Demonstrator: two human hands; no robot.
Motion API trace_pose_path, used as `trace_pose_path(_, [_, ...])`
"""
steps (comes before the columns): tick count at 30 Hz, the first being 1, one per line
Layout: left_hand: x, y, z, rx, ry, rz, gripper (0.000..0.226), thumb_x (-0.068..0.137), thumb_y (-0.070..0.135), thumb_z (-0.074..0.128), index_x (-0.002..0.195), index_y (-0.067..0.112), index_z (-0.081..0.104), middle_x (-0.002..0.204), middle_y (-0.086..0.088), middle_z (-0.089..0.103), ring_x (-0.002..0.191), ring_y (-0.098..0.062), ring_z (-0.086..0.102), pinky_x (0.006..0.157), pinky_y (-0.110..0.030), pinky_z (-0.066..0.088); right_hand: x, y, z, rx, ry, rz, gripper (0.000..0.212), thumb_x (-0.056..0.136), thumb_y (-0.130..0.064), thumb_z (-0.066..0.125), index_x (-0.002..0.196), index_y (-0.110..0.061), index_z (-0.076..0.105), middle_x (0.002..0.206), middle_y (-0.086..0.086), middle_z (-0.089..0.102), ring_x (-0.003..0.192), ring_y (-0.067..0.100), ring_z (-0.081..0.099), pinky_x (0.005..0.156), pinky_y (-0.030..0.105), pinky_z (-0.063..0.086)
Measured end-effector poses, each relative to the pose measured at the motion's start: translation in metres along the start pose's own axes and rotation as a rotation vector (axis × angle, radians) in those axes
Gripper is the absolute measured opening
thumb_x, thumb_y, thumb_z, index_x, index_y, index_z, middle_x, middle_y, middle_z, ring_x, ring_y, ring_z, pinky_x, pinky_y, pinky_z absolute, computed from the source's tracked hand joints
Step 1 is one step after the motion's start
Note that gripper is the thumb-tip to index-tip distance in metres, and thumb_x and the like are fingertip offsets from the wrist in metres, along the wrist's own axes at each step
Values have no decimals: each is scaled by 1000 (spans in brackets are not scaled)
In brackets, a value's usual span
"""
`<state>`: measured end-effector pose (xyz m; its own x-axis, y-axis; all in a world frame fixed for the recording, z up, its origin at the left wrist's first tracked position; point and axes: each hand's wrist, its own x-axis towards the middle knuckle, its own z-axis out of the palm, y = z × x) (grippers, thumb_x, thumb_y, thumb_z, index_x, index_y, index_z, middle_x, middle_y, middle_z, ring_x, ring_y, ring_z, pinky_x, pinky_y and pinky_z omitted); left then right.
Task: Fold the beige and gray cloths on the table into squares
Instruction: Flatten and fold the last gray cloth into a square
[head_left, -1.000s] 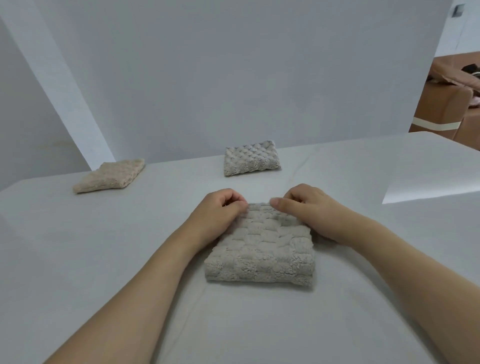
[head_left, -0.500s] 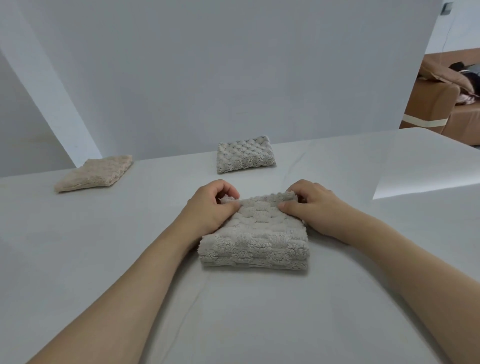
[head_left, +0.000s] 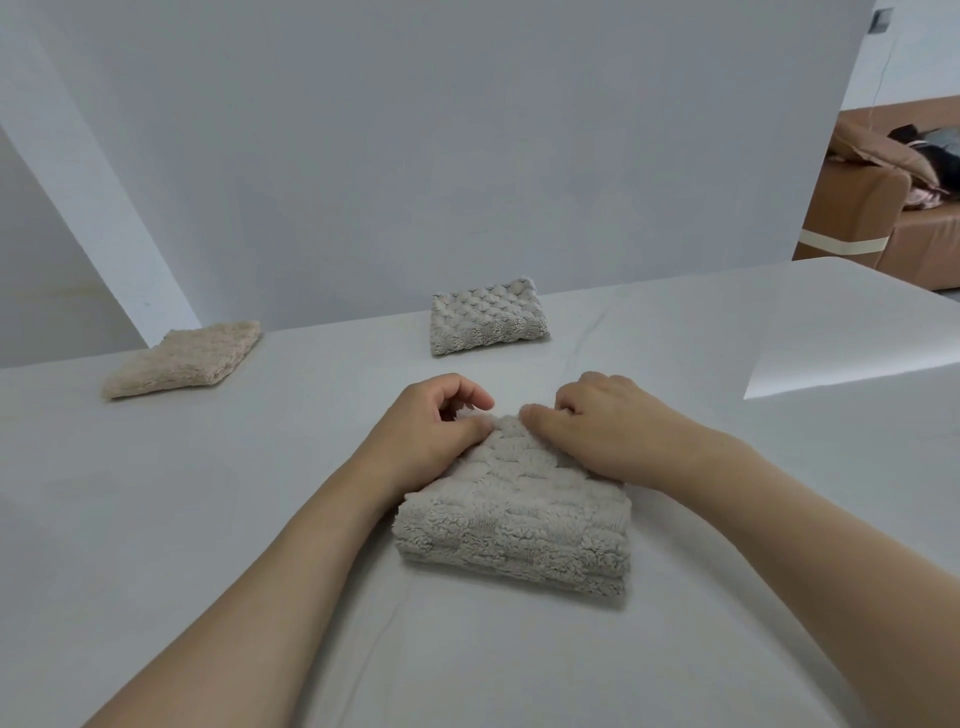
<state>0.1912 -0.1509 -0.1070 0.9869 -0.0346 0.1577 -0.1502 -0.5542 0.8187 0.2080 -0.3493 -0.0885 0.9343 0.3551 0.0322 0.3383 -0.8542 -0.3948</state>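
While both hands pinch its far edge, a thick gray cloth (head_left: 511, 514) lies folded into a plump square near the middle of the white tabletop (head_left: 208, 519). The left hand (head_left: 431, 434) grips the far-left corner between thumb and curled fingers; the right hand (head_left: 597, 431) clasps the far-right corner, its palm resting on the pile. Farther back, well apart, sit two folded squares: a beige cloth (head_left: 184, 358) at far left and a bubble-textured gray cloth (head_left: 488, 317) by the white backdrop (head_left: 467, 156).
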Motion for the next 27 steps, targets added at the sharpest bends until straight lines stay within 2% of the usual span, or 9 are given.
trace_pose_path(3, [-1, 4, -1, -89, 62, -59, 10, 86, 10, 70, 95, 14, 67, 75, 2, 59, 56, -3, 53, 56, -15, 44, -1, 1, 6, -27, 23, -41, 39, 93, -59, 37, 90, -22, 47, 95, -2, 54, 93, 20, 49, 80, 36, 41])
trace_pose_path(6, [-2, 13, -3, -147, 111, -178, 6, 91, 15, 63, 93, 17, 68, 75, 3, 66, 51, -2, 55, 53, -19, 45, -2, 7, 8, -9, 92, -73, 42, 93, -62, 37, 100, -23, 50, 96, -4, 58, 97, 20, 53, 80, 36, 42])
trace_pose_path(10, [-18, 26, -8, -190, 126, -284, 15, 90, 21, 61, 85, 12, 72, 71, 1, 67, 45, -6, 51, 54, -22, 41, -1, 9, 9, -85, 133, -98, 55, 91, -68, 30, 79, -20, 52, 78, -5, 54, 87, 23, 53, 70, 36, 39])
trace_pose_path(12, [-31, 32, -7, -208, 129, -305, 17, 90, 27, 62, 86, 14, 72, 72, 6, 67, 51, -4, 54, 54, -22, 40, -1, 11, 9, -79, 152, -92, 56, 91, -69, 27, 74, -20, 49, 73, -5, 50, 80, 22, 49, 67, 35, 36])
trace_pose_path(16, [-57, 28, -1, -287, 206, -262, 19, 87, 39, 65, 86, 20, 68, 76, 9, 65, 73, -11, 58, 65, -28, 41, -1, 14, 8, -24, 200, -71, 53, 93, -66, 28, 69, -20, 41, 69, -6, 45, 77, 23, 48, 67, 35, 36])
trace_pose_path(20, [-76, 16, 7, -193, 280, -215, 29, 68, 54, 63, 93, 39, 65, 73, 11, 65, 83, -16, 63, 66, -38, 53, -2, 14, 9, -15, 203, -54, 53, 93, -66, 28, 69, -20, 41, 69, -6, 43, 78, 23, 46, 67, 35, 35])
trace_pose_path(23, [-75, 19, 10, -198, 253, -174, 30, 69, 51, 62, 98, 45, 63, 80, 5, 67, 83, -20, 63, 66, -39, 55, -1, 15, 10, -17, 216, -38, 53, 93, -66, 29, 68, -20, 41, 70, -5, 44, 78, 24, 46, 67, 35, 35])
trace_pose_path(25, [-74, 24, 10, -255, 200, -122, 29, 74, 42, 63, 103, 41, 63, 83, -8, 66, 71, -23, 58, 58, -37, 51, -1, 16, 11, -17, 227, -22, 53, 94, -65, 29, 68, -20, 40, 70, -4, 44, 78, 24, 46, 67, 35, 35])
trace_pose_path(27, [-75, 26, 7, -322, 159, -59, 29, 79, 34, 62, 108, 34, 62, 83, -23, 65, 66, -25, 54, 58, -35, 48, 0, 18, 11, -21, 247, -3, 53, 94, -65, 29, 68, -20, 41, 70, -3, 46, 77, 24, 47, 66, 34, 34])
